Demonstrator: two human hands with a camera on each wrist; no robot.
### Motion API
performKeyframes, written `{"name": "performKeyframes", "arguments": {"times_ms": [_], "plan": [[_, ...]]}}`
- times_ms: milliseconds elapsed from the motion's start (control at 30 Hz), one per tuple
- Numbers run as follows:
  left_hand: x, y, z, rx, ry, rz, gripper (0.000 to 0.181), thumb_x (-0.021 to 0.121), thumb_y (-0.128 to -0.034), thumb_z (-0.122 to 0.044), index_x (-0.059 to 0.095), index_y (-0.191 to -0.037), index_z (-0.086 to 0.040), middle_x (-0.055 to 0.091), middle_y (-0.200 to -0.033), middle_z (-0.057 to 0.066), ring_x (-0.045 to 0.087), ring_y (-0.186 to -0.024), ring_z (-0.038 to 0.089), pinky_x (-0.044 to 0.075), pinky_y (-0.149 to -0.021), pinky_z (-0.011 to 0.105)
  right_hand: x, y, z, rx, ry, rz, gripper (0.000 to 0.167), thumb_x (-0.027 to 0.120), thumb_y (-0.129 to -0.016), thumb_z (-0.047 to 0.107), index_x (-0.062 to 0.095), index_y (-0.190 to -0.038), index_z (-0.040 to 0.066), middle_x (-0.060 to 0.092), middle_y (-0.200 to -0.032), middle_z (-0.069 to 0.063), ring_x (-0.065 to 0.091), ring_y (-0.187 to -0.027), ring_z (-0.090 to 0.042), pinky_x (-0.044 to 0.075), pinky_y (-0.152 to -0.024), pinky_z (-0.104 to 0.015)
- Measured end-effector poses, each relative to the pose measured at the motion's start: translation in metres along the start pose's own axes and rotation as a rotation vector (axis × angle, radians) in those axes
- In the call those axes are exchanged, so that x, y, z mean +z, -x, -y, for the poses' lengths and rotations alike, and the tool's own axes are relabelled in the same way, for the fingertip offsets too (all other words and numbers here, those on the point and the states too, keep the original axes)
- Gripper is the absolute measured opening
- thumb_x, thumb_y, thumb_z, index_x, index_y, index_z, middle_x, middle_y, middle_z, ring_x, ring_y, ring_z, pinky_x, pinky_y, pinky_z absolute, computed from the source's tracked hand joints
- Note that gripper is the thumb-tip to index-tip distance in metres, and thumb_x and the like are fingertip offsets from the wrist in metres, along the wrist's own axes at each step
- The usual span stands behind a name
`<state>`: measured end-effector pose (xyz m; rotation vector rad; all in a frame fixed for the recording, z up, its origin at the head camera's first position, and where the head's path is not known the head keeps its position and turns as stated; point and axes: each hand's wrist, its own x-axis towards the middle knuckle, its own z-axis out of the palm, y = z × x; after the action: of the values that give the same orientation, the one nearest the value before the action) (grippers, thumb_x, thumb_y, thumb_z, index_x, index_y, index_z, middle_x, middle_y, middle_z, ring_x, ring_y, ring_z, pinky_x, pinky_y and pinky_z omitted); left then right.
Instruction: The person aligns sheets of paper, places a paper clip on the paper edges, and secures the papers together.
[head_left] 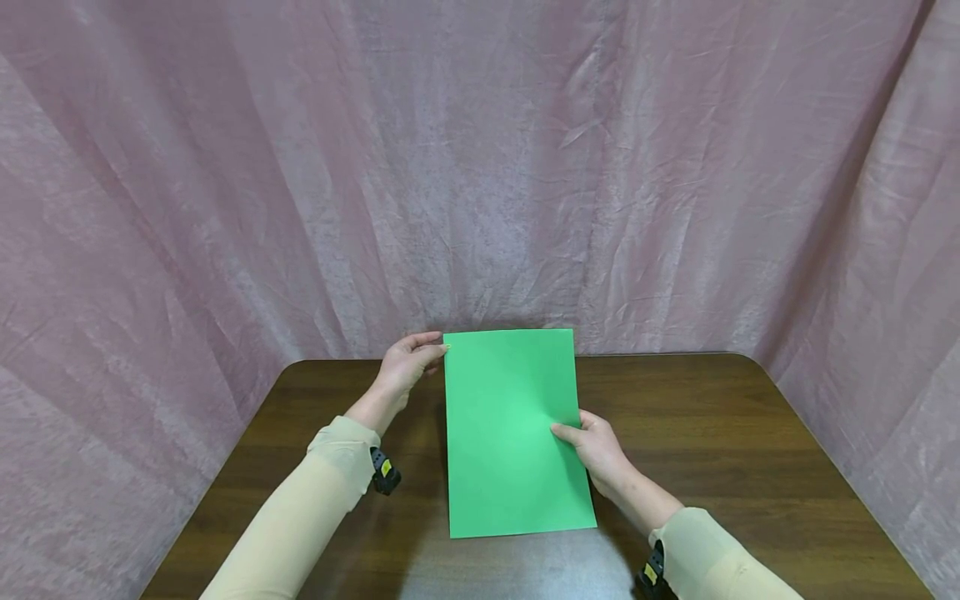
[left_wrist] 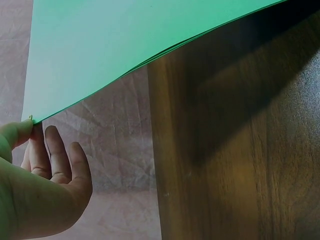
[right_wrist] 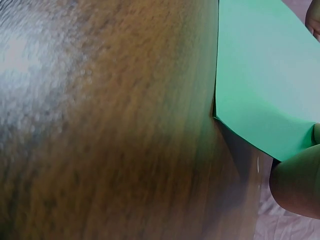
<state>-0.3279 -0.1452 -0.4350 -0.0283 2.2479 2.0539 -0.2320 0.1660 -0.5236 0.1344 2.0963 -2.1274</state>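
Green paper [head_left: 510,433] is held up off the table, tilted, with its long side running toward me. Along its left edge, the left wrist view shows more than one layer of the paper [left_wrist: 125,45]. My left hand [head_left: 406,364] pinches the far left corner between thumb and finger, the other fingers loosely bent below. A small yellowish bit [left_wrist: 31,118] shows at that corner, too small to identify. My right hand [head_left: 600,446] grips the right edge near its middle, thumb on top and the other fingers hidden underneath. In the right wrist view, the near right paper corner [right_wrist: 222,107] hangs close to the tabletop.
A brown wood-grain table [head_left: 697,433] with rounded far corners lies beneath the paper. Pink curtains [head_left: 480,167] hang behind it and at both sides. Each wrist carries a small black device [head_left: 385,472] over a pale sleeve [head_left: 300,508]. The paper's shadow falls on the table.
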Motion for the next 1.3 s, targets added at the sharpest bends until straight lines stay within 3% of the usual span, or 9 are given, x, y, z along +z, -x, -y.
{"name": "performKeyframes", "arguments": {"times_ms": [533,733,900,1067,1300], "plan": [[0.001,0.001,0.002,-0.019,0.026,0.026,0.048,0.07,-0.0994,-0.02,0.058,-0.144,-0.008,0.068,-0.12,0.008,0.058,-0.111,0.031,0.052,-0.086,0.03,0.001,0.002,-0.002,-0.004,-0.001,0.004,0.039,0.065,-0.101,0.014,0.062,-0.136,-0.002,0.074,-0.101,-0.011,0.072,-0.084,-0.024,0.06,-0.07,-0.04],[0.003,0.015,-0.015,-0.036,0.017,0.046,0.046,0.066,-0.1005,-0.012,0.056,-0.144,-0.002,0.069,-0.116,0.009,0.056,-0.115,0.039,0.052,-0.086,0.031,0.002,0.002,-0.002,-0.003,0.007,-0.003,0.039,0.066,-0.101,0.014,0.062,-0.136,-0.002,0.074,-0.101,-0.011,0.071,-0.084,-0.024,0.06,-0.07,-0.04],[0.005,0.022,-0.022,-0.032,0.015,0.048,0.047,0.067,-0.1001,-0.012,0.055,-0.144,-0.001,0.069,-0.117,0.011,0.059,-0.101,0.029,0.052,-0.085,0.03,0.003,0.003,-0.001,-0.005,0.008,-0.002,0.039,0.066,-0.101,0.013,0.062,-0.136,-0.002,0.074,-0.102,-0.011,0.071,-0.084,-0.025,0.059,-0.07,-0.04],[0.004,0.017,-0.017,-0.036,-0.002,0.048,0.048,0.066,-0.1004,-0.012,0.053,-0.145,0.0,0.068,-0.117,0.009,0.059,-0.088,0.016,0.052,-0.085,0.031,0.005,0.004,0.0,-0.006,0.006,0.001,0.039,0.066,-0.1,0.013,0.062,-0.135,-0.003,0.074,-0.101,-0.011,0.071,-0.083,-0.025,0.059,-0.07,-0.04],[0.001,0.001,0.002,-0.04,0.004,0.04,0.05,0.067,-0.1006,-0.015,0.053,-0.147,-0.004,0.068,-0.115,0.007,0.057,-0.096,0.025,0.052,-0.087,0.032,0.006,0.003,0.0,0.001,0.001,-0.006,0.037,0.066,-0.1,0.012,0.063,-0.134,-0.003,0.074,-0.1,-0.012,0.072,-0.083,-0.025,0.06,-0.07,-0.04]]}}
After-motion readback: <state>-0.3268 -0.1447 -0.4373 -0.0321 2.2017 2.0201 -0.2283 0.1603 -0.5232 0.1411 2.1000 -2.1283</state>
